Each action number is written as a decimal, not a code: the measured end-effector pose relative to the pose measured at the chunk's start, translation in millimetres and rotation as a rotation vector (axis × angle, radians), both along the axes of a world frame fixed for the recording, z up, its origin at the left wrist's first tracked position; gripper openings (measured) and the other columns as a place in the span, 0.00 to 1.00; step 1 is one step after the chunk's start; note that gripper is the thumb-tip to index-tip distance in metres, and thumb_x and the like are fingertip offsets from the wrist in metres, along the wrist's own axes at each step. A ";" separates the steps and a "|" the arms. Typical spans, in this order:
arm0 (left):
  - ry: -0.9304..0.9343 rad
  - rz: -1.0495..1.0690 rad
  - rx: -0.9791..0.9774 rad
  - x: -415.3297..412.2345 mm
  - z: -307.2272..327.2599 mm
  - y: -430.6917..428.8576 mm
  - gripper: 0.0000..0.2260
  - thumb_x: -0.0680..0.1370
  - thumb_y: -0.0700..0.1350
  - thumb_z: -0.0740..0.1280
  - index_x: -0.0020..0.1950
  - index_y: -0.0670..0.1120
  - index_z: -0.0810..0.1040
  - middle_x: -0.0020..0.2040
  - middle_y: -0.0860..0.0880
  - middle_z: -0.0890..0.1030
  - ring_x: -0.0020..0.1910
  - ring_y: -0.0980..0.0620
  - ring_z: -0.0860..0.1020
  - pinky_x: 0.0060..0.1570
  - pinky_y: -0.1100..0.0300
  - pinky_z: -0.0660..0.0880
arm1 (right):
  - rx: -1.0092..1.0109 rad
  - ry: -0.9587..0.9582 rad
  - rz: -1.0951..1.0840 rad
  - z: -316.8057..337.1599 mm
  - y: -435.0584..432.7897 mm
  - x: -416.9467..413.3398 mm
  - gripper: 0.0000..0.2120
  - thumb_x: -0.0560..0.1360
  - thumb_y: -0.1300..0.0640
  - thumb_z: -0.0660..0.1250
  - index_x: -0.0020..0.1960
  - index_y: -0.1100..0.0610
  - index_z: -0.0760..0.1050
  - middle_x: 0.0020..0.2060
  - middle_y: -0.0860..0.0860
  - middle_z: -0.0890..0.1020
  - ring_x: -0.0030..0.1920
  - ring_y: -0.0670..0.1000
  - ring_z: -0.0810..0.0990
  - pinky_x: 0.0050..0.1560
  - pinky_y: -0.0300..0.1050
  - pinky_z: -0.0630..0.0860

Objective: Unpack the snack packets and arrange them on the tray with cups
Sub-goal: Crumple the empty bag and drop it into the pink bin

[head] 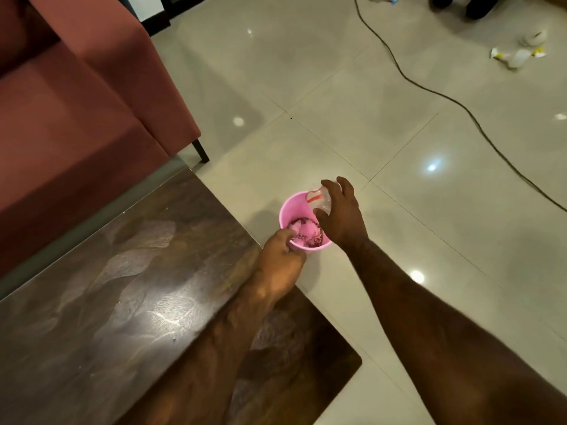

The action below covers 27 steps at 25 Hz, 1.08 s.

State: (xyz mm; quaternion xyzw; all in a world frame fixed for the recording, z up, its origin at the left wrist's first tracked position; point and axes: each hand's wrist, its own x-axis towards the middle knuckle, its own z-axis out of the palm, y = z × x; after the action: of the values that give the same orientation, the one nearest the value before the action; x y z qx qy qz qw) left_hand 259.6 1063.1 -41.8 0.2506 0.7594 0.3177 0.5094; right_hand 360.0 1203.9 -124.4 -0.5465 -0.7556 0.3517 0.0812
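The pink cup (302, 223) stands on the tiled floor (399, 133), just beside the table's (122, 286) far right edge, with pink wrappers inside. The left hand (280, 259) is closed on its near rim. The right hand (342, 214) is curled around a crumpled clear packet (319, 201) over the cup's mouth. I think the light cup can tip if the left hand pulls, or the packet can miss and fall on the floor

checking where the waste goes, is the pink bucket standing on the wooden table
No, the pink bucket stands on the tiled floor just past the table corner, with the left hand gripping its rim.
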 end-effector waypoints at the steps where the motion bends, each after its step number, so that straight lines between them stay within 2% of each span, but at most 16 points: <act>1: 0.005 -0.008 0.000 -2.6 -3.9 -2.1 0.21 0.80 0.37 0.63 0.73 0.47 0.71 0.61 0.53 0.74 0.58 0.56 0.73 0.56 0.62 0.71 | -0.030 -0.030 0.019 -11.3 5.5 -1.0 0.34 0.77 0.61 0.72 0.81 0.56 0.65 0.84 0.59 0.58 0.81 0.62 0.64 0.78 0.56 0.69; 5: 0.045 -0.040 -0.017 -12.1 -20.7 -9.7 0.19 0.78 0.35 0.63 0.68 0.48 0.74 0.54 0.56 0.73 0.44 0.64 0.74 0.38 0.70 0.71 | -0.062 -0.098 0.020 -38.7 7.2 1.5 0.36 0.77 0.56 0.74 0.82 0.52 0.64 0.84 0.56 0.57 0.80 0.62 0.65 0.74 0.60 0.73; 7: 0.066 -0.061 -0.029 -13.7 -19.4 -17.0 0.20 0.77 0.37 0.64 0.68 0.51 0.73 0.55 0.53 0.75 0.39 0.59 0.76 0.31 0.69 0.72 | -0.050 -0.124 0.033 -36.9 -8.0 5.6 0.37 0.76 0.54 0.74 0.82 0.51 0.64 0.84 0.54 0.58 0.79 0.62 0.67 0.71 0.61 0.75; 8: 0.078 -0.079 -0.027 -13.8 -16.2 -20.1 0.21 0.77 0.37 0.64 0.69 0.53 0.72 0.57 0.52 0.76 0.40 0.56 0.77 0.32 0.67 0.72 | -0.036 -0.148 0.052 -32.4 -16.1 8.7 0.38 0.76 0.53 0.75 0.82 0.50 0.63 0.84 0.54 0.59 0.79 0.61 0.68 0.70 0.61 0.76; 10: 0.136 -0.124 -0.017 -14.2 -8.1 -24.0 0.24 0.76 0.39 0.65 0.71 0.53 0.70 0.64 0.51 0.74 0.50 0.52 0.78 0.44 0.63 0.75 | -0.005 -0.190 0.093 -19.3 -28.8 13.3 0.40 0.75 0.51 0.76 0.82 0.49 0.63 0.84 0.53 0.60 0.79 0.61 0.69 0.68 0.61 0.78; 12: 0.195 -0.152 0.002 -16.4 3.5 -28.5 0.26 0.76 0.39 0.66 0.73 0.52 0.68 0.70 0.52 0.70 0.59 0.56 0.72 0.55 0.62 0.71 | 0.022 -0.205 0.129 0.5 -41.2 14.5 0.40 0.74 0.50 0.76 0.82 0.50 0.63 0.83 0.53 0.61 0.78 0.61 0.69 0.67 0.62 0.79; 15: 0.252 -0.181 0.005 -24.2 23.9 -45.0 0.28 0.75 0.40 0.67 0.75 0.51 0.66 0.75 0.52 0.67 0.66 0.55 0.70 0.60 0.63 0.68 | 0.082 -0.181 0.176 34.1 -63.6 13.8 0.39 0.74 0.51 0.76 0.81 0.52 0.65 0.82 0.55 0.63 0.77 0.63 0.71 0.62 0.63 0.82; 17: 0.296 -0.196 -0.013 -32.5 37.2 -64.0 0.31 0.75 0.40 0.67 0.77 0.51 0.63 0.78 0.50 0.64 0.73 0.50 0.68 0.68 0.57 0.70 | 0.108 -0.164 0.209 55.9 -82.0 12.5 0.39 0.73 0.52 0.78 0.80 0.53 0.65 0.81 0.56 0.65 0.76 0.63 0.72 0.60 0.62 0.83; 19: 0.370 -0.201 -0.031 -45.5 54.1 -93.2 0.34 0.75 0.42 0.68 0.79 0.50 0.60 0.80 0.49 0.61 0.77 0.48 0.63 0.74 0.51 0.66 | 0.105 -0.158 0.257 81.9 -106.9 5.8 0.40 0.73 0.52 0.78 0.81 0.53 0.65 0.81 0.55 0.65 0.76 0.62 0.72 0.61 0.61 0.83; 23: 0.463 -0.199 -0.067 -71.6 81.4 -157.4 0.36 0.76 0.45 0.68 0.81 0.52 0.56 0.82 0.50 0.56 0.80 0.49 0.57 0.76 0.50 0.62 | 0.083 -0.141 0.335 125.9 -155.2 -19.8 0.40 0.75 0.49 0.77 0.82 0.50 0.64 0.82 0.53 0.65 0.79 0.62 0.69 0.68 0.66 0.78; 27: 0.546 -0.093 -0.096 -106.6 107.3 -232.0 0.36 0.75 0.47 0.68 0.80 0.53 0.56 0.82 0.51 0.56 0.80 0.48 0.57 0.75 0.51 0.64 | 0.104 -0.098 0.446 163.7 -206.1 -65.6 0.41 0.75 0.50 0.76 0.83 0.48 0.62 0.84 0.51 0.62 0.80 0.61 0.68 0.73 0.62 0.72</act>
State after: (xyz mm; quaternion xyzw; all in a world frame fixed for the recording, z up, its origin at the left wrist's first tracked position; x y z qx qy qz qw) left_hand 153.0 831.1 65.5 0.3368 0.8706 0.1783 0.3112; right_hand 294.4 997.8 39.3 -0.3773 -0.8780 0.2945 -0.0074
